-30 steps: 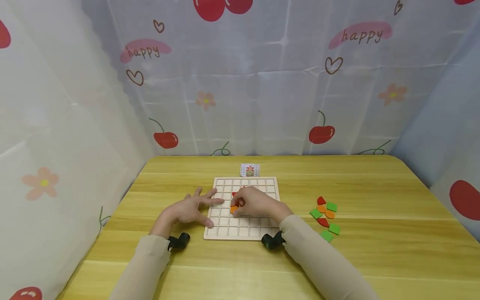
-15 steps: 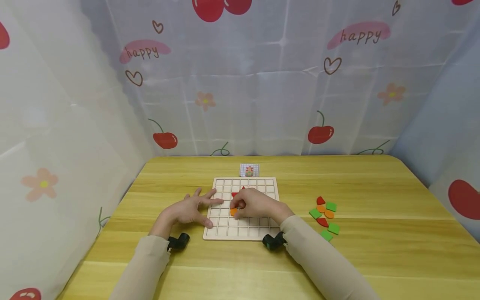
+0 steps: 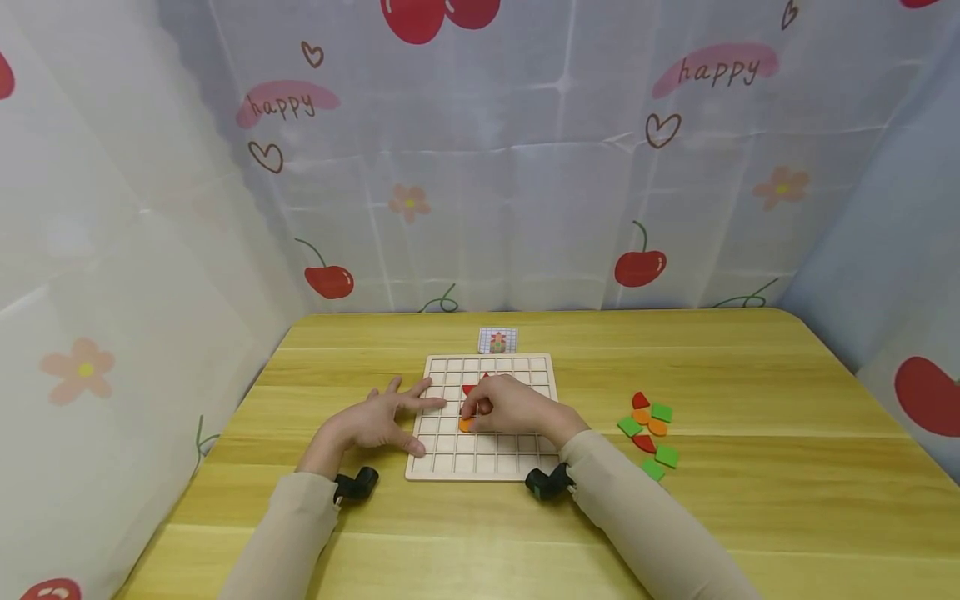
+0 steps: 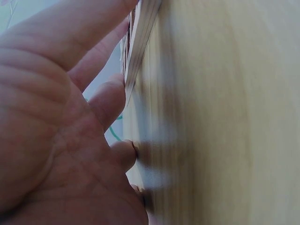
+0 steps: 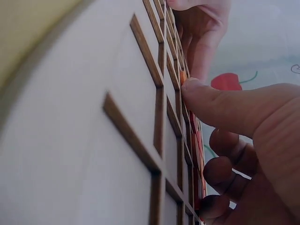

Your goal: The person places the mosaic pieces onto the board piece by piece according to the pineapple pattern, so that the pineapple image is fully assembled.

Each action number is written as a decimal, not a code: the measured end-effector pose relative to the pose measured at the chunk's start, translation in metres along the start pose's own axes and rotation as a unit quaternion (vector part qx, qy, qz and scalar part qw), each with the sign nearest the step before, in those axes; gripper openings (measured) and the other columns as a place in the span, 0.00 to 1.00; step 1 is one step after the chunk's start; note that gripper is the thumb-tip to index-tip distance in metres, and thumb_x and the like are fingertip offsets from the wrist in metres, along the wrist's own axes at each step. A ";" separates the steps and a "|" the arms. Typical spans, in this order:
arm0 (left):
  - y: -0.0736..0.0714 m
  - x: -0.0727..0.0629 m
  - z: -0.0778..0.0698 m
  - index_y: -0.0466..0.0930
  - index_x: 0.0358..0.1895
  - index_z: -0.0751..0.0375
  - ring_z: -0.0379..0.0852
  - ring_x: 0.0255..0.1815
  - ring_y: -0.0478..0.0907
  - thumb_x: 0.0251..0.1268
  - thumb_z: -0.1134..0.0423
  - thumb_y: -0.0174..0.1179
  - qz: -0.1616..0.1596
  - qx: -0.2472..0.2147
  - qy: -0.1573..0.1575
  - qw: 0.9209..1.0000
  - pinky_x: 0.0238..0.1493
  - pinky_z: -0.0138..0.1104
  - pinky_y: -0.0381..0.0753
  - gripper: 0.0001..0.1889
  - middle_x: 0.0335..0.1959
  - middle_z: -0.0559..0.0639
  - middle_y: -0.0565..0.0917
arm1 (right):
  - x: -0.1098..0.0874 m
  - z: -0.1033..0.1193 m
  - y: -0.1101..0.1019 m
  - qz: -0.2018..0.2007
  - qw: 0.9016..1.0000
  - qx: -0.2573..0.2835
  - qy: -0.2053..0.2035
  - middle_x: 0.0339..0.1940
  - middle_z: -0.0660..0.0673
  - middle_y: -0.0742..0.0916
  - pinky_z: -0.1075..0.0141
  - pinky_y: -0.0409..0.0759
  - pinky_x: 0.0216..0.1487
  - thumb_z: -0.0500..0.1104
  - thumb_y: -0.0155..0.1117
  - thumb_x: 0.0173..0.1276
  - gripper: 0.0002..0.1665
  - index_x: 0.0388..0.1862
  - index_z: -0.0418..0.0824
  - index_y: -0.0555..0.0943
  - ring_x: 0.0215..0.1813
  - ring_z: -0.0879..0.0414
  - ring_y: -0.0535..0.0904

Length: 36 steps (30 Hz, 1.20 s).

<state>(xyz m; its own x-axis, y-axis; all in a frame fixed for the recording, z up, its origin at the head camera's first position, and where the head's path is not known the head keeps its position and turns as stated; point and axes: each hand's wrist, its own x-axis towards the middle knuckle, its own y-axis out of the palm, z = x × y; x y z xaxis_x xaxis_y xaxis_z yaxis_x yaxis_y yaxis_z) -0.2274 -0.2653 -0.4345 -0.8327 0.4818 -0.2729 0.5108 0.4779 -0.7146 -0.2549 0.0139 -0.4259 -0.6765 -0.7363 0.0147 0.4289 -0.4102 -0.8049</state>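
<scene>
A pale wooden grid board (image 3: 442, 464) lies on the table. My left hand (image 3: 375, 419) has its fingers spread over the board's left edge, thumb and fingertips touching there. My right hand (image 3: 516, 406) is over the middle of the board, thumb and index finger at a small orange piece (image 3: 465, 425) in a cell. The right wrist view shows the thumb on that orange piece (image 5: 183, 76), the other fingers curled above the grid. A red piece (image 3: 468, 389) sits farther up the board; more red pieces are partly hidden by my right hand.
A small printed pattern card (image 3: 498, 342) lies beyond the board. To the right are loose green squares (image 3: 667, 457), orange pieces (image 3: 657, 427) and red pieces (image 3: 641, 400). A patterned curtain (image 3: 480, 217) stands behind the table (image 3: 787, 400).
The orange piece has shifted slightly towards the near side of the board, with the right thumb and index finger staying at it. The left hand has stayed put.
</scene>
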 end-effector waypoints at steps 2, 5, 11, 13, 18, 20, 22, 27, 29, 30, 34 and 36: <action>0.000 -0.001 0.000 0.72 0.73 0.29 0.65 0.86 0.23 0.53 0.47 0.76 -0.001 -0.001 -0.001 1.000 0.75 0.73 0.22 0.41 0.86 0.40 0.48 | 0.000 0.000 0.000 0.002 1.000 0.001 0.002 0.27 0.55 0.79 0.67 0.71 0.40 0.44 0.74 0.69 0.04 0.41 0.50 0.89 0.36 0.60 0.72; 0.000 -0.001 -0.002 0.72 0.73 0.29 0.64 0.86 0.23 0.54 0.47 0.76 -0.001 -0.004 -0.004 1.000 0.75 0.73 0.23 0.40 0.86 0.40 0.48 | -0.001 -0.001 -0.001 -0.002 1.000 0.003 0.002 0.29 0.55 0.80 0.67 0.73 0.40 0.44 0.74 0.68 0.03 0.41 0.50 0.90 0.36 0.60 0.73; 0.000 0.000 -0.004 0.72 0.73 0.28 0.63 0.86 0.23 0.54 0.47 0.76 -0.001 -0.004 -0.012 1.000 0.76 0.71 0.23 0.40 0.86 0.39 0.48 | -0.016 -0.006 -0.009 -0.007 1.000 -0.002 0.003 0.28 0.54 0.79 0.68 0.72 0.37 0.44 0.72 0.70 0.00 0.38 0.50 0.89 0.34 0.60 0.72; 0.000 0.000 -0.004 0.73 0.73 0.28 0.64 0.86 0.23 0.53 0.47 0.76 -0.001 -0.004 -0.013 1.000 0.77 0.70 0.23 0.40 0.86 0.40 0.48 | -0.023 -0.009 -0.013 -0.011 1.000 -0.007 0.001 0.27 0.55 0.78 0.68 0.70 0.36 0.43 0.72 0.70 0.01 0.36 0.49 0.88 0.33 0.61 0.71; 0.000 0.000 -0.002 0.73 0.72 0.28 0.64 0.86 0.24 0.53 0.48 0.76 -0.003 -0.004 -0.019 1.000 0.76 0.71 0.23 0.40 0.86 0.40 0.49 | -0.043 -0.015 -0.022 -0.020 1.000 0.003 -0.002 0.27 0.54 0.77 0.69 0.69 0.36 0.43 0.72 0.70 0.02 0.36 0.47 0.88 0.33 0.60 0.71; 0.000 0.000 -0.001 0.73 0.72 0.27 0.63 0.86 0.23 0.53 0.48 0.76 -0.005 -0.004 -0.024 1.000 0.76 0.71 0.23 0.39 0.86 0.38 0.48 | -0.052 -0.017 -0.025 -0.021 1.000 0.013 0.003 0.28 0.54 0.78 0.70 0.70 0.35 0.44 0.72 0.70 0.02 0.38 0.47 0.89 0.34 0.60 0.71; 0.000 -0.001 -0.001 0.73 0.72 0.27 0.63 0.86 0.23 0.53 0.48 0.77 -0.006 -0.005 -0.022 1.000 0.76 0.72 0.23 0.39 0.86 0.39 0.49 | -0.061 -0.021 -0.028 -0.022 1.000 0.021 0.010 0.28 0.53 0.78 0.70 0.71 0.35 0.44 0.71 0.70 0.03 0.39 0.47 0.89 0.34 0.59 0.72; -0.001 -0.002 -0.003 0.73 0.73 0.31 0.64 0.86 0.23 0.54 0.49 0.76 -0.002 -0.012 -0.009 1.000 0.77 0.70 0.21 0.39 0.87 0.42 0.49 | -0.086 -0.032 -0.036 -0.031 0.999 0.029 0.026 0.29 0.52 0.78 0.70 0.72 0.34 0.42 0.72 0.70 0.02 0.38 0.46 0.88 0.33 0.59 0.71; -0.001 -0.002 -0.004 0.73 0.73 0.32 0.65 0.86 0.23 0.54 0.49 0.76 -0.001 -0.014 -0.007 1.000 0.77 0.69 0.21 0.39 0.87 0.43 0.48 | -0.096 -0.036 -0.039 -0.038 0.998 0.030 0.032 0.30 0.53 0.78 0.70 0.73 0.34 0.42 0.72 0.69 0.02 0.39 0.46 0.88 0.32 0.59 0.72; -0.001 -0.002 -0.004 0.73 0.73 0.32 0.65 0.85 0.22 0.54 0.49 0.76 -0.001 -0.015 -0.007 1.000 0.77 0.69 0.21 0.40 0.87 0.43 0.48 | -0.100 -0.039 -0.040 -0.042 0.998 0.031 0.035 0.30 0.53 0.79 0.70 0.73 0.34 0.42 0.73 0.69 0.03 0.39 0.46 0.88 0.32 0.59 0.72; -0.002 -0.002 -0.004 0.73 0.74 0.33 0.65 0.85 0.22 0.54 0.49 0.76 0.001 -0.014 -0.007 1.000 0.76 0.69 0.20 0.40 0.87 0.43 0.48 | -0.115 -0.049 -0.047 -0.065 0.997 0.014 0.037 0.35 0.55 0.83 0.70 0.74 0.33 0.42 0.74 0.68 0.05 0.42 0.47 0.89 0.31 0.61 0.72; -0.002 -0.002 -0.004 0.72 0.74 0.32 0.64 0.85 0.22 0.54 0.49 0.76 0.002 -0.013 -0.010 1.000 0.77 0.69 0.20 0.40 0.87 0.42 0.47 | -0.122 -0.053 -0.051 -0.078 0.996 0.001 0.034 0.38 0.55 0.86 0.70 0.73 0.33 0.42 0.73 0.68 0.06 0.43 0.48 0.89 0.32 0.61 0.71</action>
<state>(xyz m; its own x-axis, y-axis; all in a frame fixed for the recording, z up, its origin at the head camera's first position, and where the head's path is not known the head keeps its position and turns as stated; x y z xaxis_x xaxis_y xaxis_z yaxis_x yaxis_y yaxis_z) -0.2256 -0.2644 -0.4297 -0.8351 0.4686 -0.2883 0.5185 0.4950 -0.6973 -0.2261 0.1537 -0.4184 -0.7741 -0.6253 0.0986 0.3166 -0.5174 -0.7950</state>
